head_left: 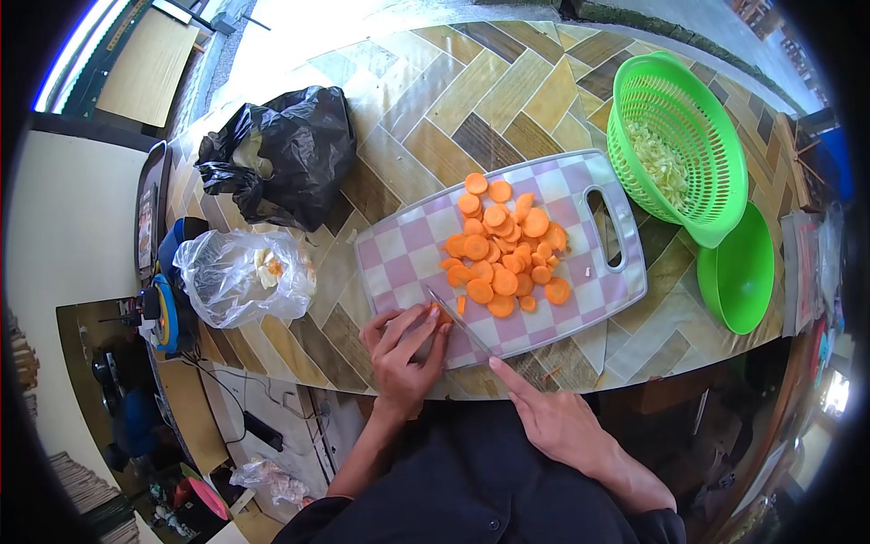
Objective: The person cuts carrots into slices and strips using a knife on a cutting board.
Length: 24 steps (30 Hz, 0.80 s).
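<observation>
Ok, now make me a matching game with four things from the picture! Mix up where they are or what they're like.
1. Carrot slices
2. Knife
3. Green strainer
4. Black bag

A. Crumpled, on the left side of the table
B. Has pale shreds inside
C. Heaped on the checked board
D. In the right hand

Right pairs: 1-C, 2-D, 3-B, 4-A

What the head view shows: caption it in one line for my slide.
Knife in the right hand, carrot piece under the left hand, carrot slices heaped on a checkered board.
</observation>
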### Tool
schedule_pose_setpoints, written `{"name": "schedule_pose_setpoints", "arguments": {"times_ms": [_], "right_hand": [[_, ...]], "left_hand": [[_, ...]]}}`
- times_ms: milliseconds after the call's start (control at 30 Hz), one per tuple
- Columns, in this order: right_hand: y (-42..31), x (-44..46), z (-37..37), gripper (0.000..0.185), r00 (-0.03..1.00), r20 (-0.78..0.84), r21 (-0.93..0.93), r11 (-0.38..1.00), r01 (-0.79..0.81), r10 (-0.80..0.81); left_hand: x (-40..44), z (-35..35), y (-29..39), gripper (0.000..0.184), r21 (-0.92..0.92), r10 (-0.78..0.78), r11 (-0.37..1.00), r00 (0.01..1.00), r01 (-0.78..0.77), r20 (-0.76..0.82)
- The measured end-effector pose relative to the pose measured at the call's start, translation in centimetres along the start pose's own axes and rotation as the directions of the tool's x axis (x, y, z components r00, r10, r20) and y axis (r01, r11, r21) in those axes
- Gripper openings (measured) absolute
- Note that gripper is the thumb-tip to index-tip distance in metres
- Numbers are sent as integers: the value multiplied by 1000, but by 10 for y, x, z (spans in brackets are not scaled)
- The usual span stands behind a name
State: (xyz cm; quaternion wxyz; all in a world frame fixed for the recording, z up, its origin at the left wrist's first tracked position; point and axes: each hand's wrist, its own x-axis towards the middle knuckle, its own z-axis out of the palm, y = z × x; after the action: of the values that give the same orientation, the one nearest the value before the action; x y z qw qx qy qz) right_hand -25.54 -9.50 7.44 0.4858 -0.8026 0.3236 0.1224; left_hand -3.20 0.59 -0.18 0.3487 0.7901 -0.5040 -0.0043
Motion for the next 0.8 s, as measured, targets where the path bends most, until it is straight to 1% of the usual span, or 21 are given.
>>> {"name": "schedule_pose_setpoints", "arguments": {"times_ms": [100,300,400,500,600,700,800], "right_hand": [[2,-12,-2,63,1000,15,-15,1000,-11,11],[4,-22,-3,63,999,27,36,999,-35,34],[3,-20,4,63,1000,-10,79,997,13,-12],[-2,-19,5,63,1000,6,67,998,17,-18],[-3,-18,6,63,1000,19,47,999,-16,15],[-6,-17,5,61,1000,-13,72,997,-4,5],[-8,-18,4,63,998,27,-17,999,-51,52]], "left_hand": [[1,-1,1,34,-6,-1,1000,1000,1,-1],[-2,0,-3,35,-21,7,1000,1000,-7,-1],[-2,0,-5,34,-25,10,1000,1000,-10,-11],[-3,1,-5,32,-27,16,1000,999,-17,-29],[-4,3,-7,30,-30,29,999,998,-30,-49],[-5,2,-7,30,-30,28,999,998,-29,-51],[-5,3,-8,30,-28,30,999,998,-31,-50]]}}
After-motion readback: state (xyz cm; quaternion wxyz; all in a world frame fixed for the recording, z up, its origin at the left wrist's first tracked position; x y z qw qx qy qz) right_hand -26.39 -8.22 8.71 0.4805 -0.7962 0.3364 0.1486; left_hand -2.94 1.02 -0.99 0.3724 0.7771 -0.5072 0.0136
